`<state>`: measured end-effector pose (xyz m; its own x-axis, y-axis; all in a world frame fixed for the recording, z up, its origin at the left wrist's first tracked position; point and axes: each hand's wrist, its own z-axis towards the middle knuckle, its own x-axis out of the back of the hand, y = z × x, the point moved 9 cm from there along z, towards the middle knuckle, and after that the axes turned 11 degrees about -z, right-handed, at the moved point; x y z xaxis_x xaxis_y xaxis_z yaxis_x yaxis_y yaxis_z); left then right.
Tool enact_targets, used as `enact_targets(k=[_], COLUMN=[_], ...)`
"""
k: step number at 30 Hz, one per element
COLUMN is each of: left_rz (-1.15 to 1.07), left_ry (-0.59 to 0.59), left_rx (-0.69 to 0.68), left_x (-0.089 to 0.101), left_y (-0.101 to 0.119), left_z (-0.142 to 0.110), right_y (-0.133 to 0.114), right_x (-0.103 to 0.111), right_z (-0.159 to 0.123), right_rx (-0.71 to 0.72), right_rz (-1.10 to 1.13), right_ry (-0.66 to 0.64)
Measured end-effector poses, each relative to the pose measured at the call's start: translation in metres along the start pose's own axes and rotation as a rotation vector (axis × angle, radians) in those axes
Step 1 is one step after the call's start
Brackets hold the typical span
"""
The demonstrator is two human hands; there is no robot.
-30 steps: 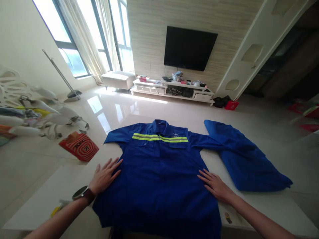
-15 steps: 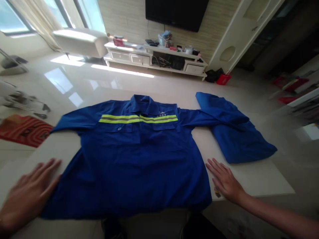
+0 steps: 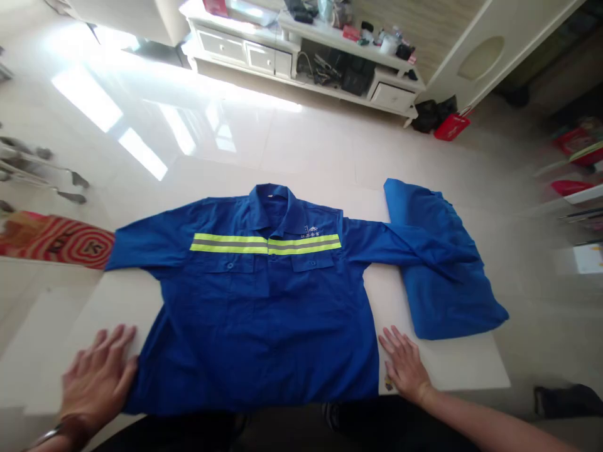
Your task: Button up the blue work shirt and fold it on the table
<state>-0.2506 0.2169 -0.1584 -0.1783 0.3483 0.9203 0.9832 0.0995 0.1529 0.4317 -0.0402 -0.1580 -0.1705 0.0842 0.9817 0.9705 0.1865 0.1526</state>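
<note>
A blue work shirt (image 3: 264,314) with a yellow reflective chest band lies flat, front up, on a white table (image 3: 461,364), sleeves spread out. My left hand (image 3: 97,380) lies flat with fingers spread at the shirt's lower left hem. My right hand (image 3: 405,367) lies flat, fingers apart, on the table beside the lower right hem. The shirt's right sleeve runs over a second blue garment (image 3: 440,263) folded at the table's right end.
A red patterned bag (image 3: 51,238) sits on the glossy floor to the left. A white TV cabinet (image 3: 301,56) with clutter stands at the back. A red bag (image 3: 451,124) and dark things lie by the white partition.
The view has tilted down and nearer the table. Both hands have slid from the shirt's sides down to its lower hem corners, staying flat.
</note>
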Motion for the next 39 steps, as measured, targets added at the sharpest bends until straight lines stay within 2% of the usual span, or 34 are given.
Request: enact_targets(k=[3, 7, 12, 15, 17, 19, 21, 22, 25, 28, 30, 32, 36, 39], left_rz=[-0.090, -0.084, -0.042, -0.038, -0.042, -0.034, -0.062, -0.080, -0.107, -0.159, -0.208, -0.257, -0.297, -0.267], left_ry=[0.142, 0.183, 0.289, 0.244, 0.175, 0.148, 0.188, 0.207, 0.157, 0.110, 0.088, 0.072, 0.107, 0.100], left_rx=[-0.081, -0.116, -0.179, -0.176, -0.108, -0.045, -0.119, -0.208, -0.442, -0.581, -0.611, -0.577, -0.409, -0.317], left_x=[0.004, 0.002, 0.012, 0.020, 0.027, 0.038, 0.048, 0.050, 0.037, 0.023, 0.021, 0.022, 0.029, 0.023], left_y=[0.005, 0.002, 0.001, 0.014, 0.028, 0.052, 0.095, 0.122, 0.196, 0.250, 0.276, 0.296, 0.323, 0.338], left_z=[-0.001, -0.003, -0.007, -0.008, -0.014, -0.029, -0.051, -0.063, -0.094, -0.103, -0.091, -0.068, -0.005, 0.041], right_y=[-0.001, 0.003, 0.008, 0.007, 0.002, -0.004, -0.008, -0.009, -0.007, 0.000, 0.006, 0.007, 0.005, 0.004], right_x=[-0.002, 0.000, 0.004, 0.007, 0.011, 0.016, 0.022, 0.026, 0.033, 0.030, 0.022, 0.014, 0.012, 0.016], right_z=[0.004, 0.003, 0.006, 0.011, 0.014, 0.018, 0.022, 0.025, 0.030, 0.027, 0.022, 0.018, 0.014, 0.013], right_rx=[-0.005, -0.013, -0.030, -0.078, -0.124, -0.167, -0.210, -0.227, -0.243, -0.305, -0.389, -0.439, -0.448, -0.432], right_rz=[-0.009, -0.001, 0.041, 0.047, 0.033, 0.023, 0.034, 0.046, 0.075, 0.078, 0.088, 0.106, 0.147, 0.172], right_ry=[0.014, 0.036, 0.049, 0.075, 0.086, 0.083, 0.069, 0.063, 0.069, 0.128, 0.165, 0.179, 0.173, 0.153])
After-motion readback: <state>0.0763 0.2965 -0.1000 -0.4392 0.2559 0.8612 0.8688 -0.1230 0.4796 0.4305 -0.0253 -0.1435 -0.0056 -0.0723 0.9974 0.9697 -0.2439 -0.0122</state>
